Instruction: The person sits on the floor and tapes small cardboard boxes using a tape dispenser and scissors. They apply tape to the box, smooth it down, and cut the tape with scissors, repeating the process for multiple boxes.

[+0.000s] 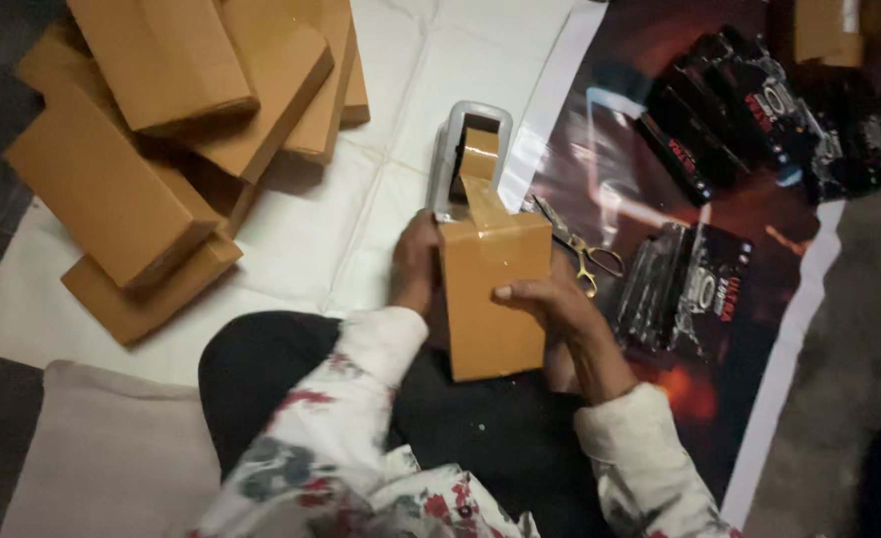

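The box (493, 299) is tan brown, like the stacked boxes (176, 120). The tape (480, 164) is brown, its dispenser (447, 159) grey. The sheet (361, 229) is white, the packs (759, 110) black with red, the scissors (590, 261) gold-handled. The sleeves (361, 438) are white with red and blue-grey flowers.

Left hand (416, 261) curled upright, right hand (550, 299) gripping, thumb extended, both forearms angled inward

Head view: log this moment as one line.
left hand: steadies brown box | right hand: grips box front | tape dispenser: tape strip runs onto box top | scissors: beside box
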